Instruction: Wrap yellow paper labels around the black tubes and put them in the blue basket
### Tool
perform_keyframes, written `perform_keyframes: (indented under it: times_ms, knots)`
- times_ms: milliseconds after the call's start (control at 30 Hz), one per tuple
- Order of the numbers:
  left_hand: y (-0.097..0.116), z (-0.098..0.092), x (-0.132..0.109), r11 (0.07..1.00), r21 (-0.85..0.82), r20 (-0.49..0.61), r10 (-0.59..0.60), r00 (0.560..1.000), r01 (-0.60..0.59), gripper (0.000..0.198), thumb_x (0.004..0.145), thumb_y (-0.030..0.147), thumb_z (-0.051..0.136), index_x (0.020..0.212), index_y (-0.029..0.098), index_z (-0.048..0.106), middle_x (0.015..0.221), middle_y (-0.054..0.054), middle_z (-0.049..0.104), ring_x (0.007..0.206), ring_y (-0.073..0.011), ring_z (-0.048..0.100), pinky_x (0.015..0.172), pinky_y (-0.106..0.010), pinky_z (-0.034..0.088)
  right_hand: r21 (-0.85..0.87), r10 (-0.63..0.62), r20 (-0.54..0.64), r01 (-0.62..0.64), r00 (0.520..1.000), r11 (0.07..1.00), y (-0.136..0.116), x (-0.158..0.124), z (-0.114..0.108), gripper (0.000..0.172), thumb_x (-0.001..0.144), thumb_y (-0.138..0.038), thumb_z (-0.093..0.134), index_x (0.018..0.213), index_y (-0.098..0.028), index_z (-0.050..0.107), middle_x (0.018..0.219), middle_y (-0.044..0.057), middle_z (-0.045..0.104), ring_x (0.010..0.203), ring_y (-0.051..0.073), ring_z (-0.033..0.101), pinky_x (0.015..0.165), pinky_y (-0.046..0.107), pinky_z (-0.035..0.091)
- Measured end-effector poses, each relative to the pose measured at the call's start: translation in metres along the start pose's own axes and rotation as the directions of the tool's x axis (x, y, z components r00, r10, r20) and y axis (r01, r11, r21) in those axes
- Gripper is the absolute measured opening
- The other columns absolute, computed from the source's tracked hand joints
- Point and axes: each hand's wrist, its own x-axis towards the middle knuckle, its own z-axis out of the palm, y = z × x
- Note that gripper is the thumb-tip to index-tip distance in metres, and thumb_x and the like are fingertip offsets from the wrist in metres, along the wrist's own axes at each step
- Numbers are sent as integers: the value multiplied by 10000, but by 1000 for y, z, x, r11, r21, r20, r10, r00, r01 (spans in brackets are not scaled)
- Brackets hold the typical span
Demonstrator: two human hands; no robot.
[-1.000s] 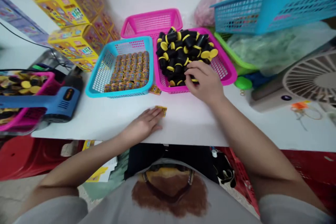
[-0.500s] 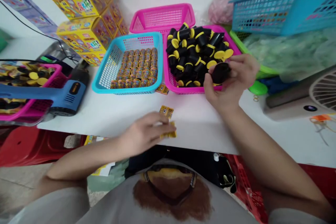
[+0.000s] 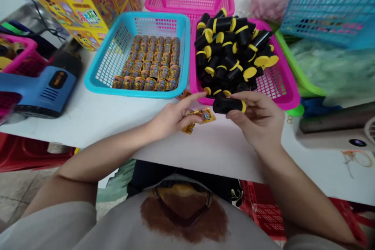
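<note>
Between the thumb and fingers of my left hand [image 3: 183,116] is a yellow printed sleeve label [image 3: 207,115], raised off the table. Another yellow label [image 3: 188,128] lies just under that hand. My right hand [image 3: 258,119] grips a small black canister [image 3: 227,106] with a yellow lid, held on its side, lid towards the palm. The label and the canister are close together but apart. Behind my right hand, a pink basket [image 3: 288,99] is heaped with black, yellow-lidded canisters [image 3: 222,47]. A blue basket [image 3: 136,93] behind my left hand holds rows of labelled canisters [image 3: 149,66].
A blue heat gun [image 3: 52,86] lies at the left beside a pink basket [image 3: 29,49]. Yellow printed boxes [image 3: 73,6] are stacked at the back left. On the right stand a grey fan [image 3: 331,131] and a blue basket [image 3: 325,19] above clear bags [image 3: 336,62].
My left hand has picked up a label and moved up and right. My right hand has brought the canister down from over the pink basket towards it. The view has shifted closer.
</note>
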Motion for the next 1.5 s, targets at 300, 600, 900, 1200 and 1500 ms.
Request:
perform_keyframes:
  times_ms: [300, 600, 900, 1200, 1500]
  knots:
    - [4, -2, -3, 990, 0, 21, 143, 990, -143, 394, 1038, 284, 577, 1402, 186, 696, 754, 28, 785, 630, -79, 683, 672, -143, 541, -15, -11, 124, 13, 992, 1000, -7, 3, -5, 218, 940, -320, 770, 1157, -321, 790, 1034, 50, 769, 879, 188, 747, 634, 299, 641]
    - [16, 6, -2, 951, -308, 13, 6, 1000, -2, 569, 905, 299, 775, 1443, 156, 652, 1050, -73, 825, 891, -169, 772, 772, -237, 610, -150, -55, 199, 86, 978, 985, -9, -1, -2, 435, 918, -271, 761, 1342, -365, 740, 1180, 66, 729, 1000, 209, 735, 737, 321, 667]
    - [5, 11, -6, 922, -381, -55, 50, 997, -67, 727, 851, 247, 851, 1494, 237, 513, 1183, -78, 798, 1125, -205, 778, 986, -286, 629, -132, 70, 136, -52, 988, 990, -21, -8, 11, 339, 880, -269, 826, 1213, -311, 784, 1073, 31, 788, 795, 160, 766, 729, 310, 690]
    - [8, 25, -9, 927, -331, -245, 98, 965, -178, 713, 841, 316, 881, 1445, 274, 503, 1089, -10, 735, 1111, -197, 759, 1052, -345, 618, -346, -92, 41, 100, 995, 933, -19, -13, 1, 245, 1031, -430, 618, 1172, -282, 752, 920, 44, 788, 713, 202, 749, 581, 336, 628]
    - [7, 37, -6, 826, -563, -83, -57, 995, 1, 884, 781, 567, 887, 1424, 325, 330, 1097, -1, 699, 939, -144, 750, 783, -254, 624, -419, -425, 303, 520, 853, 744, -22, -15, 28, 743, 950, -174, 694, 1625, -199, 383, 1249, 165, 719, 1214, 301, 710, 1008, 459, 663]
